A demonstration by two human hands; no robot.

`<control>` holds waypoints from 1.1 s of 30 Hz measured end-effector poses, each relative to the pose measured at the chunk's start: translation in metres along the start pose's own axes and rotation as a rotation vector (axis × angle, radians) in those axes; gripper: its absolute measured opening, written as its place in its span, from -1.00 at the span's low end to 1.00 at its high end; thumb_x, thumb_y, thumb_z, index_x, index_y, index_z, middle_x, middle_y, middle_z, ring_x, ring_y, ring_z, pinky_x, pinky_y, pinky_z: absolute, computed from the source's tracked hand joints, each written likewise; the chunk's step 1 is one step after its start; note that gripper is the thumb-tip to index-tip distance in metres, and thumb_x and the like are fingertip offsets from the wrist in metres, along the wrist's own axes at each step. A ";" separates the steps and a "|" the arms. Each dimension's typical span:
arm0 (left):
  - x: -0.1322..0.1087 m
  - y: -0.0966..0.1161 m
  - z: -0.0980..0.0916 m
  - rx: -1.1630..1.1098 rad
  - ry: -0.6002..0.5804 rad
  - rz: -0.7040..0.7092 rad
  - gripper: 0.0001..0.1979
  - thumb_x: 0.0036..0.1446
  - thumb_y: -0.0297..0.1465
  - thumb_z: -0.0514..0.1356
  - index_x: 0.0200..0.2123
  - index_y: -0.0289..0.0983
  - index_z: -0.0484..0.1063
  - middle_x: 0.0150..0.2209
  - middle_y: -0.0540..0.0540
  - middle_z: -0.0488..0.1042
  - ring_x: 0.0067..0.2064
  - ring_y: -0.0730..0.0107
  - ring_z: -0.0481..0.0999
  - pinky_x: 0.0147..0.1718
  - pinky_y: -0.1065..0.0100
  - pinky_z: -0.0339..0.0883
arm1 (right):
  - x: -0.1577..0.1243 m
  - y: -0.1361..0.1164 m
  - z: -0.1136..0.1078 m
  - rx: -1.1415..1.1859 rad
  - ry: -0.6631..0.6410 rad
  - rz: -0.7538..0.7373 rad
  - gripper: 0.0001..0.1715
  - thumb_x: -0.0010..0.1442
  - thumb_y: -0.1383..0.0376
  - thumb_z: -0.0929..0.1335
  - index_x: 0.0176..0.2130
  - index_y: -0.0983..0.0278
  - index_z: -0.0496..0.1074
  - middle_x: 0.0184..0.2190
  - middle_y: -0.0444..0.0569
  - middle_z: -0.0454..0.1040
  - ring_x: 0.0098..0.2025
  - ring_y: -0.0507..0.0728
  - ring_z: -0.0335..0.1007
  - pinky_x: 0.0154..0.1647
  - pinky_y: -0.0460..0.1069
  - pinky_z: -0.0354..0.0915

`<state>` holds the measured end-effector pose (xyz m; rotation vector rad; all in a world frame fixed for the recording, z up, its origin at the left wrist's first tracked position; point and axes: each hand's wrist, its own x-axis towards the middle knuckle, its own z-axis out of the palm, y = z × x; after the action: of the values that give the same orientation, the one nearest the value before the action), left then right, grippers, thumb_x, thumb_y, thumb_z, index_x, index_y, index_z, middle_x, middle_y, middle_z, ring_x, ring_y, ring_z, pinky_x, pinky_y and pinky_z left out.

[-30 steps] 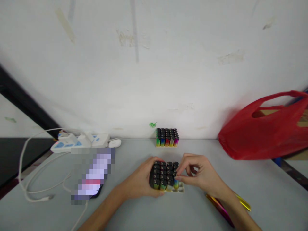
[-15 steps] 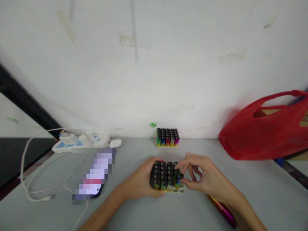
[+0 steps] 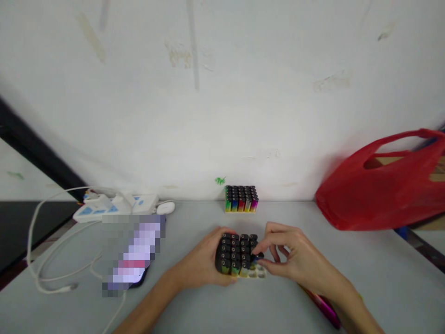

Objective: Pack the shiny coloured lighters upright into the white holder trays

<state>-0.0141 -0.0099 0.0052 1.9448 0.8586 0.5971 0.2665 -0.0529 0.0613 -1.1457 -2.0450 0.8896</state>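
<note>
My left hand (image 3: 203, 260) is wrapped around the left side of a pale tray (image 3: 260, 273) packed with black-topped lighters (image 3: 235, 253). At the tray's right side, the thumb and fingers of my right hand (image 3: 288, 250) pinch a blue-bodied lighter (image 3: 256, 260) low among the slots, its lower end hidden. Several slots at the tray's near right corner hold no lighter. Beneath my right forearm lie shiny pink and yellow lighters (image 3: 327, 308), partly covered. A second block of colourful lighters (image 3: 241, 199) stands upright against the wall.
On the left are a phone (image 3: 139, 255) with a blurred screen, a white power strip (image 3: 148, 202) with plugs, a small white case (image 3: 166, 208) and loose white cables (image 3: 34, 260). A red bag (image 3: 368, 199) rests at the right by the wall.
My right hand has moved slightly left and down with the blue lighter, which now sits lower at the tray. The left hand keeps its hold, and the view has shifted a little.
</note>
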 end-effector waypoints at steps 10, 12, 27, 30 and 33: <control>-0.002 0.004 0.000 -0.021 0.002 -0.028 -0.17 -0.14 -0.44 0.61 0.21 -0.20 0.43 0.13 -0.17 0.59 0.15 -0.07 0.61 0.19 0.08 0.50 | -0.001 0.004 -0.002 0.018 -0.030 0.002 -0.83 0.20 0.36 0.63 -0.19 0.10 0.80 -0.37 -0.14 0.46 -0.40 0.03 0.41 -0.40 -0.08 0.28; -0.001 0.004 0.000 -0.012 0.002 -0.037 -0.18 -0.14 -0.43 0.61 0.21 -0.20 0.43 0.11 -0.15 0.59 0.12 -0.05 0.61 0.17 0.10 0.51 | 0.001 0.005 0.000 0.018 -0.046 0.006 -0.81 0.20 0.38 0.63 -0.18 0.10 0.79 -0.34 -0.14 0.48 -0.38 0.03 0.43 -0.35 -0.07 0.31; -0.002 0.008 -0.002 -0.034 -0.016 -0.040 -0.20 -0.10 -0.44 0.59 0.23 -0.17 0.43 0.16 -0.16 0.59 0.17 -0.07 0.60 0.28 0.04 0.46 | 0.002 0.008 -0.015 0.020 0.299 0.175 -0.63 0.48 0.01 0.41 -0.12 0.21 0.69 -0.46 -0.13 0.39 -0.41 0.10 0.28 -0.40 0.00 0.16; -0.002 0.006 -0.002 -0.060 -0.021 -0.042 -0.16 -0.14 -0.43 0.61 0.24 -0.19 0.42 0.18 -0.18 0.59 0.21 -0.10 0.59 0.28 0.05 0.46 | -0.013 0.014 -0.027 -0.108 0.253 0.288 -0.61 0.42 -0.02 0.42 -0.22 0.21 0.66 -0.54 -0.14 0.35 -0.45 0.12 0.26 -0.43 0.00 0.12; -0.002 0.003 -0.002 -0.076 -0.021 -0.037 -0.14 -0.14 -0.43 0.62 0.25 -0.20 0.42 0.19 -0.19 0.59 0.21 -0.11 0.58 0.27 0.06 0.47 | -0.046 0.025 -0.031 -0.363 0.206 0.417 -0.74 0.25 0.04 0.52 -0.25 0.16 0.67 -0.59 -0.13 0.40 -0.54 0.14 0.30 -0.46 0.02 0.08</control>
<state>-0.0157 -0.0116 0.0085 1.8598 0.8451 0.5778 0.3214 -0.0759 0.0508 -1.8286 -1.8728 0.5609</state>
